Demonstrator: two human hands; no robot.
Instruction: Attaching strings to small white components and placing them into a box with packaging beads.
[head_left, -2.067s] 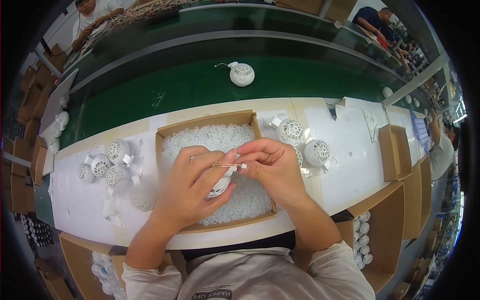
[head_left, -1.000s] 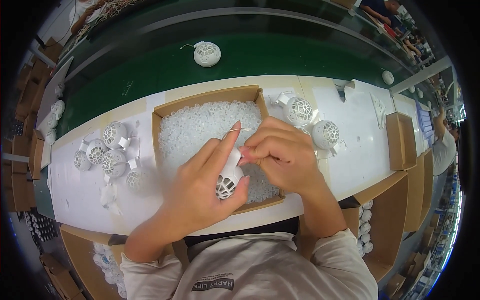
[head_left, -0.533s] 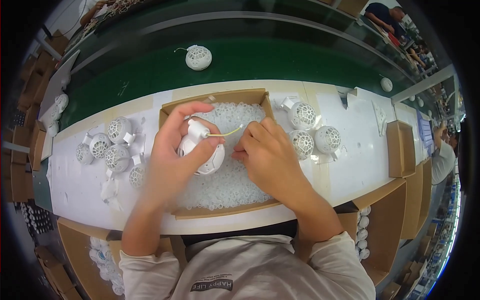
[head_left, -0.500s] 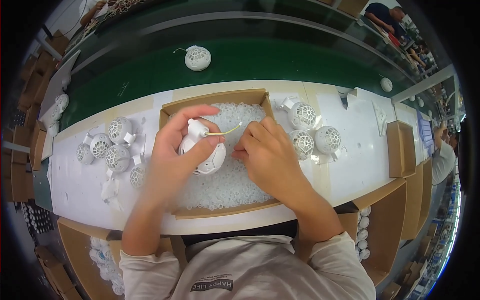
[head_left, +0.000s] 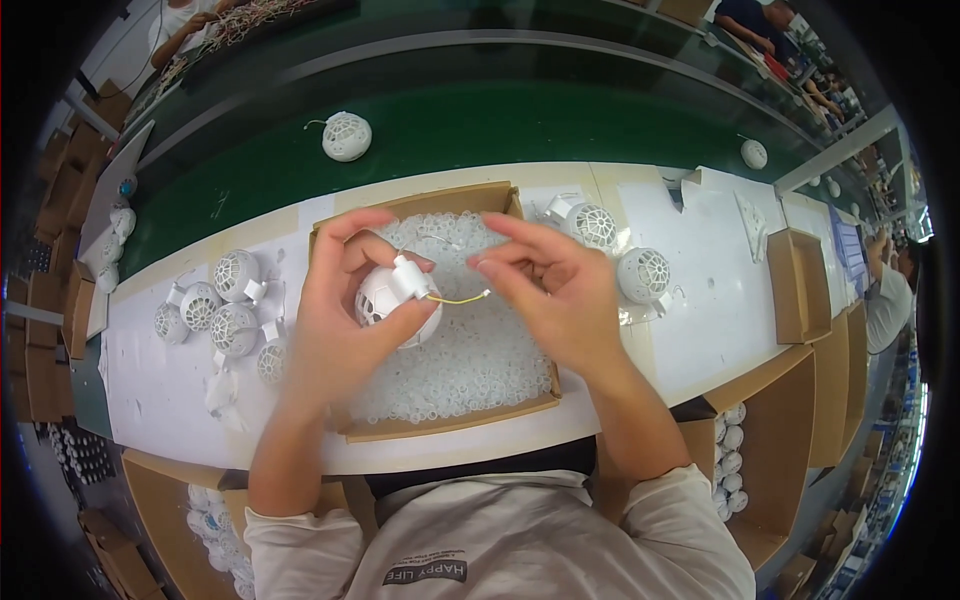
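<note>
My left hand is wrapped round a white openwork plastic ball, its short neck tilted up. From the neck a thin yellow wire with a small white connector points toward my right hand. My right hand hovers over the right part of a cardboard tray. Its index finger and thumb are apart, its other fingers curl in, and I see nothing held. Under both hands the tray is filled with small clear plastic rings.
Similar white balls stand left of the tray and right of it. Another ball lies on the green conveyor belt beyond the table. A narrow cardboard box stands at right. Cartons of balls sit below the near edge.
My right hand's fingers have spread from a pinch, and the hand has moved slightly right. The wire now hangs lower. The ball on the belt has shifted left.
</note>
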